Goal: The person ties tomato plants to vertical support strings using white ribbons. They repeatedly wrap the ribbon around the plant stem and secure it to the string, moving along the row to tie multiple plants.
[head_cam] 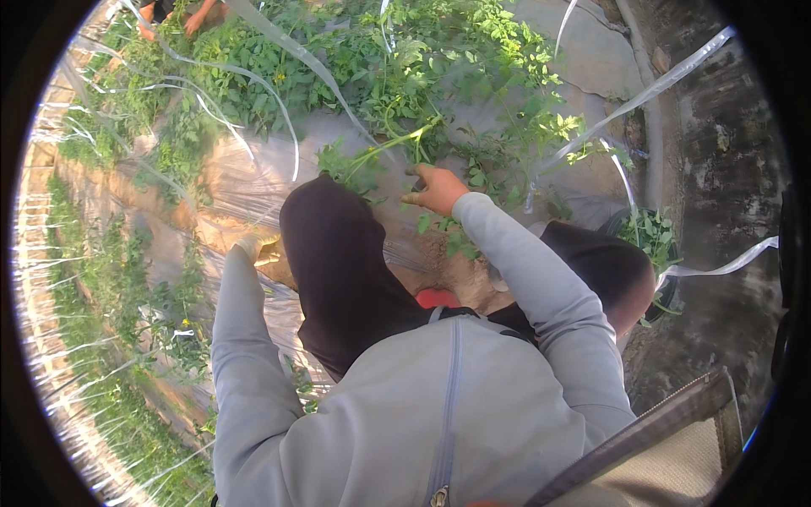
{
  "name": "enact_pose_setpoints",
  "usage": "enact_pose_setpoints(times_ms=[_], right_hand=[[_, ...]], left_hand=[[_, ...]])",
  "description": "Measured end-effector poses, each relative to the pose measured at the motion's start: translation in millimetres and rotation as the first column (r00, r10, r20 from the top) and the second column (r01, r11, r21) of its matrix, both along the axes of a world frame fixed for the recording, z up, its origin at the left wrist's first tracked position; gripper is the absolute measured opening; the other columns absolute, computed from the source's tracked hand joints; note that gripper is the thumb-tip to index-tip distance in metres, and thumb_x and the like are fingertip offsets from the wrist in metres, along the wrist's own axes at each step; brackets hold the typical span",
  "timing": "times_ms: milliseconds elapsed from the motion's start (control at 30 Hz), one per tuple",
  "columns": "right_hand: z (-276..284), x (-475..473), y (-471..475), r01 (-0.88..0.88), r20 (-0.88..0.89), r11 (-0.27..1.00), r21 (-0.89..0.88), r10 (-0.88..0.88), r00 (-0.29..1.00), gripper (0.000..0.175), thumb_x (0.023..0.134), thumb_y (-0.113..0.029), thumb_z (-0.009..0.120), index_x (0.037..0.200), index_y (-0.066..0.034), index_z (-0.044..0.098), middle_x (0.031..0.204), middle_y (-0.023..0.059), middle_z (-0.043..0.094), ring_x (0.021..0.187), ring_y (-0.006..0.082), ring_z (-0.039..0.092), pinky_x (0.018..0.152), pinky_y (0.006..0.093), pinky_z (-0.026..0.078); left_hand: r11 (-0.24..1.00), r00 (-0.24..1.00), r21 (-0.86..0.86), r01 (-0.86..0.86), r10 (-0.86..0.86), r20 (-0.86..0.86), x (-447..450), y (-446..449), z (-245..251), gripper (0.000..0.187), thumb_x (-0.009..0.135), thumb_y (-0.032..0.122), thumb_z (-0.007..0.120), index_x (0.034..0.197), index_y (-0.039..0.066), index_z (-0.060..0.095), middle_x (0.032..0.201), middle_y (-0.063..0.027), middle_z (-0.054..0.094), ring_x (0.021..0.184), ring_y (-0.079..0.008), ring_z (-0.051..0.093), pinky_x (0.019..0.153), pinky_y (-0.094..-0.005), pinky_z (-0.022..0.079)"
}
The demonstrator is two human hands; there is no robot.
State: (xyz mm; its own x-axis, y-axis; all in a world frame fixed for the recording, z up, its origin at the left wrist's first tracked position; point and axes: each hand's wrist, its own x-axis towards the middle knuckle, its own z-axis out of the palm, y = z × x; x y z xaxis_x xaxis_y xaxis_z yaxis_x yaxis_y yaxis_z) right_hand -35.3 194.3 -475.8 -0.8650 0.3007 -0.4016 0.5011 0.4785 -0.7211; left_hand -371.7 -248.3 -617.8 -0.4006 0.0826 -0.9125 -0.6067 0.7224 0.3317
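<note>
My right hand point(434, 189) reaches forward with thumb and fingers apart, close to the stem and leaves of a tomato plant point(405, 136). Nothing shows between its fingers. Beside my bent knee, at the left, my left hand point(263, 248) is low over the soil and plastic film; it looks light-coloured, perhaps gloved, and whether it holds anything is unclear. A white plastic strip point(323, 73) hangs down to the plant in front of me, and another strip point(640, 98) slants in from the upper right.
Rows of tomato plants point(127, 266) with hanging strips run along the left. A dark bucket point(665, 298) with cut greenery point(652, 237) stands right of my knee, near a dark wall point(728, 158). Another person's hands point(196, 22) are at the upper left. Plastic film point(253, 184) covers the ground.
</note>
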Motion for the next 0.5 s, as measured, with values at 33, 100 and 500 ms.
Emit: enact_pose_setpoints(times_ms=[33, 100, 500], right_hand=[[-20.2, -0.4, 1.5, -0.023, -0.024, 0.999, 0.038, 0.024, 0.999, 0.058, 0.082, -0.037, 0.076, 0.127, -0.0045, 0.059, 0.110, 0.0197, 0.067, 0.098, 0.0345, 0.066, 0.085, 0.0440, 0.051], [-54.8, 3.2, 6.1, -0.053, 0.010, 0.988, 0.144, 0.053, 0.999, 0.042, 0.086, -0.035, 0.071, 0.113, -0.0034, 0.066, 0.101, 0.0189, 0.070, 0.104, 0.0355, 0.065, 0.088, 0.0476, 0.049], [-173.3, 23.6, 163.4, 0.807, -0.157, 0.585, -0.085, -0.808, 0.569, 0.027, 0.086, -0.021, 0.071, 0.102, 0.0007, 0.070, 0.081, 0.0094, 0.069, 0.071, 0.0173, 0.063, 0.066, 0.0339, 0.049]], left_hand=[[0.988, 0.993, 0.098, 0.119, -0.119, -0.002, 6.8, 12.0, 10.9, 0.031, 0.093, 0.027, 0.064, 0.112, 0.002, 0.068, 0.104, -0.0117, 0.072, 0.090, -0.0210, 0.068, 0.076, -0.0338, 0.055], [0.893, 0.996, 0.447, 0.057, -0.083, 0.039, -1.2, 52.7, 44.1, 0.028, 0.095, 0.016, 0.060, 0.117, -0.001, 0.067, 0.113, -0.0088, 0.071, 0.097, -0.0177, 0.066, 0.082, -0.0320, 0.053], [0.189, 0.150, -0.143, 0.971, -0.957, -0.248, 59.1, 416.6, 82.6, 0.078, 0.086, 0.031, 0.075, 0.146, -0.004, 0.040, 0.145, -0.0189, 0.050, 0.133, -0.0274, 0.050, 0.108, -0.0332, 0.040]])
